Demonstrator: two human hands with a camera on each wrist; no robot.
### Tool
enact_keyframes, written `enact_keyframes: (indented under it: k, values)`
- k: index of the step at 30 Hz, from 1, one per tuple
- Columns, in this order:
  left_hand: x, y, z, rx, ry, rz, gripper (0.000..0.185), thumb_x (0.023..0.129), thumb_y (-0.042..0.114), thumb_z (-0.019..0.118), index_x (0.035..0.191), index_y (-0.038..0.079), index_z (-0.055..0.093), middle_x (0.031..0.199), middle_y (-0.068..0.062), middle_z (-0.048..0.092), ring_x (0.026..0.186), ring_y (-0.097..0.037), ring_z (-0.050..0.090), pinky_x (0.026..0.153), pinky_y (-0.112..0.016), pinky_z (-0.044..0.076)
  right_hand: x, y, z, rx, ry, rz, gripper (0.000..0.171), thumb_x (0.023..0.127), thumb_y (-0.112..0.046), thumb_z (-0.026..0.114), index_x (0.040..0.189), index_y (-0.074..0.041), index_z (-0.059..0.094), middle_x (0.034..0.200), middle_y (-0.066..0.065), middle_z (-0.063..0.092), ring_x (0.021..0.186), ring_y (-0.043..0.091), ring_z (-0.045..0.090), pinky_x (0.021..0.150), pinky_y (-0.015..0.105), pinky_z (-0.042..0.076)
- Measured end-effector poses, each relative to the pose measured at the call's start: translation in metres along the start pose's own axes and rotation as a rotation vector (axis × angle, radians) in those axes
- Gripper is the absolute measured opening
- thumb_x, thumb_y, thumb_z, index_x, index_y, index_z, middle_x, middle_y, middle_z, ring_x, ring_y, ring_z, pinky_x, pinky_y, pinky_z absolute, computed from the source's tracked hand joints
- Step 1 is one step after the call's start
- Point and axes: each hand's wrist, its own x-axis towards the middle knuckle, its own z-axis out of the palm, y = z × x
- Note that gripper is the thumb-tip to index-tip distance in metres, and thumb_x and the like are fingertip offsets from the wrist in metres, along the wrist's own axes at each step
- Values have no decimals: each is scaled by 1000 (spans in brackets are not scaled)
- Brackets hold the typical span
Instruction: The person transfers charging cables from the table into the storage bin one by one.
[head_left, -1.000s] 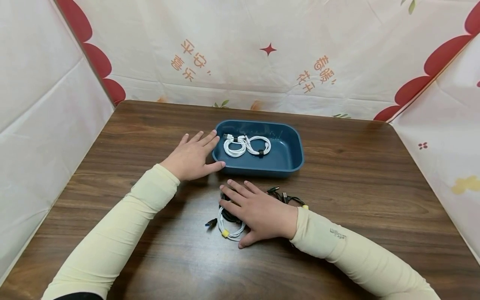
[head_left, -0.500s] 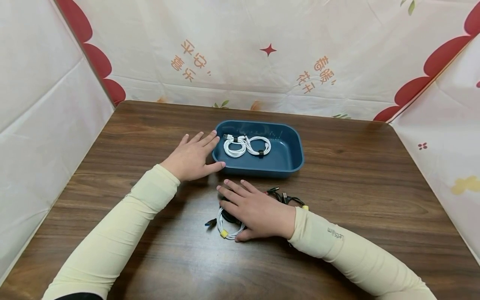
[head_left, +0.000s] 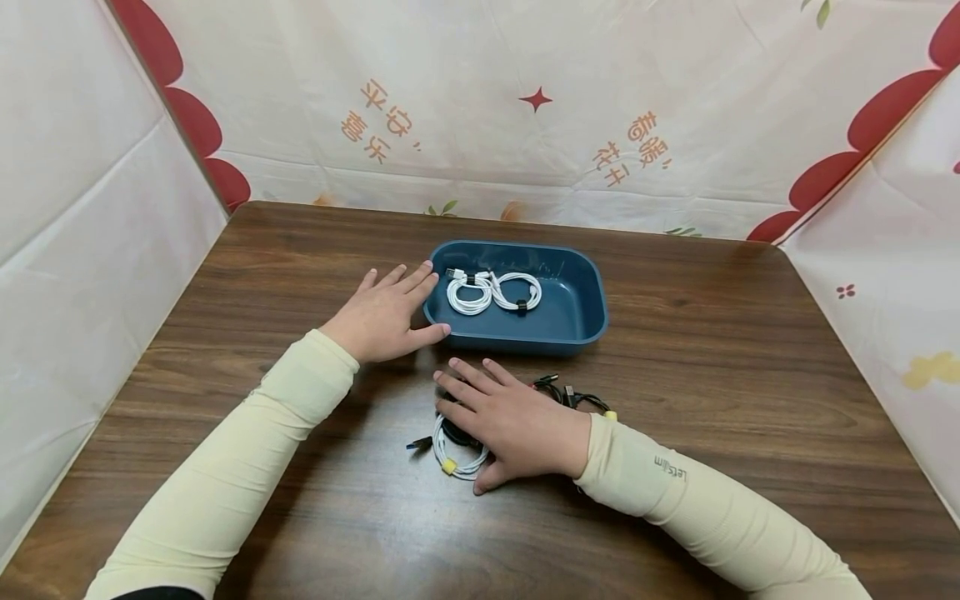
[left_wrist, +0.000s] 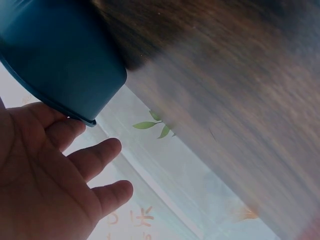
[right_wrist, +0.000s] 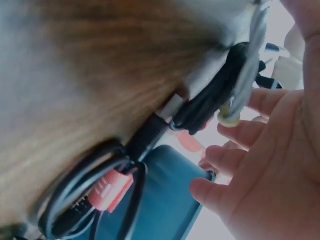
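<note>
Right hand (right_wrist: 272,160): is showing palm and outstretched fingers; white cable (right_wrist: 250,65) with yellow tie (right_wrist: 228,118): is looping by the fingertips; black coil (right_wrist: 212,92): is lying beside it; black cable (right_wrist: 134,200) with red tie (right_wrist: 109,191): is resting on the table (right_wrist: 80,95); blue box (right_wrist: 165,185): is showing one rim edge behind the fingers.

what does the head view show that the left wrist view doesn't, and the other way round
Only the head view shows the right hand over the cables on the table, and the two white coils in the bin.

Only the left wrist view shows the palm of the left hand.

Both show the left hand at the bin, the table and the backdrop.
</note>
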Motion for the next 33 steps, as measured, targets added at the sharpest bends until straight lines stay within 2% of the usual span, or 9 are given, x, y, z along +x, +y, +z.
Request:
enact_keyframes:
  k: [11,22,31,33]
  values:
    - [1,0,0,3,6,9,87,94,71,41,158,14,27,164,-4,18,147,-37,22,115,-62,12,0,1,-2,-14,34,-14,89,81,-64,71,148,-11,46,163,12,22,151,31,8,116,54,19]
    - [0,-1,1,5,5,6,87,94,71,40,159,15,26,164,-4,17,148,-36,22,115,-62,12,1,1,-4,-2,25,-14,79,85,-58,70,146,-13,50,163,10,21,151,29,7,117,53,16]
    - [0,-1,1,2,9,10,87,94,71,40,159,14,26,165,-4,17,147,-36,23,115,-62,12,-1,3,-6,22,-9,-15,85,83,-51,75,152,-12,42,162,12,24,150,33,12,116,55,20]
    - [0,-1,1,2,9,11,87,94,71,40,159,14,26,165,-4,17,147,-36,23,115,-62,12,-1,4,-6,23,-15,-15,85,83,-51,75,151,-12,42,163,12,23,151,32,9,117,54,18]
